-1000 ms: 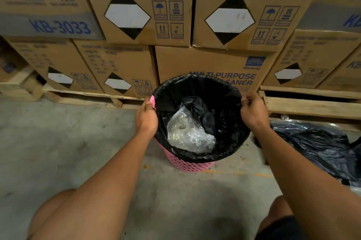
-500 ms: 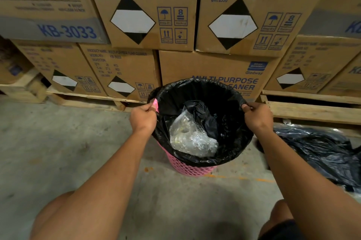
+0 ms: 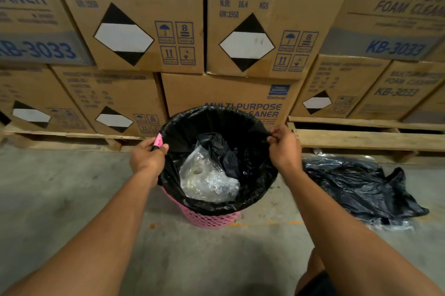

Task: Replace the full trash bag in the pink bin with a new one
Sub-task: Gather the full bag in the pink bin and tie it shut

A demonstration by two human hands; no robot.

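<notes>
Cardboard boxes (image 3: 149, 19) marked KB-3033 foam cleaner are sitting stacked on wooden pallets (image 3: 361, 138) along the back, and the concrete floor (image 3: 60, 187) is stretching bare, with orange marks (image 3: 262, 224) showing.

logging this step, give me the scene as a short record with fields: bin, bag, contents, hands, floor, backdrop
bin: pink bin, perforated wall, upright on concrete floor
bag: black trash bag lining bin, its edge folded over the rim
contents: crumpled clear plastic and a black wad
left hand: grip pinching bag edge at left rim
right hand: grip pinching bag edge at right rim
floor right: loose black bag lying flat
backdrop: stacked cardboard boxes on wooden pallets
</notes>
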